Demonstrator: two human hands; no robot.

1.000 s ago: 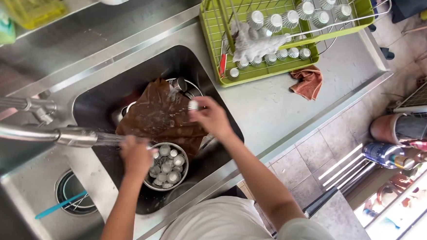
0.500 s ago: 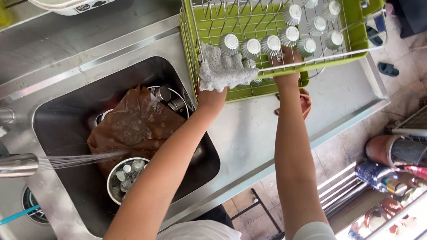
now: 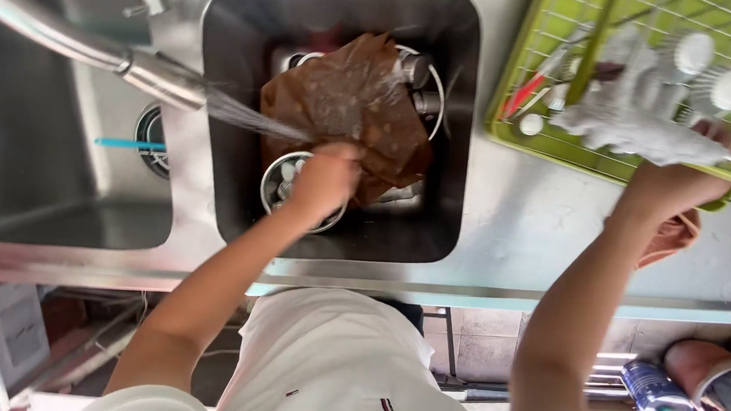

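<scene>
Steel sink [image 3: 452, 227] is seen around the left hand [image 3: 325, 178], with a brown cloth [image 3: 350, 105] draped just beyond its knuckles and water sprayed onto it from the faucet [image 3: 159, 78] to its left. A small steel bowl [image 3: 279, 184] of white caps is covered by that hand; its grip cannot be told. A green rack [image 3: 519, 134] lies under the right hand [image 3: 675, 184], whose fingers are closed on a white rag [image 3: 628, 127]. White cups [image 3: 694, 52] are racked just beyond it.

Brown cloth [image 3: 350, 105], lime-green wire rack [image 3: 552, 136], grey steel sink [image 3: 448, 226], turquoise straw [image 3: 127, 144]
</scene>
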